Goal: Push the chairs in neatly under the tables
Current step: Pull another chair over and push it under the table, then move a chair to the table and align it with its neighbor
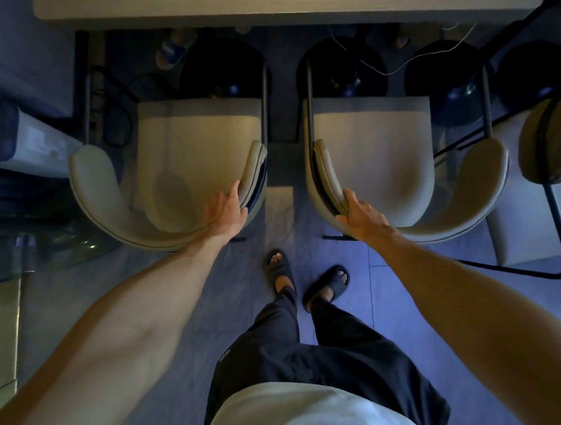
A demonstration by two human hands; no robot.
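Two beige padded chairs with curved backrests stand side by side below me, facing a light wooden table (281,6) at the top. My left hand (226,210) grips the right end of the left chair's (185,150) backrest, fingers curled over its rim. On the right chair (388,152), my right hand (362,216) holds the left end of the backrest the same way. Both seats lie out in front of the table edge, with only their black round bases near it.
A third beige chair (549,134) with a black metal frame stands at the far right. A glass-topped table (30,249) lies at the left, cables on the floor under the wooden table. Someone's sandalled foot (173,50) shows beneath it. My own feet stand between the chairs.
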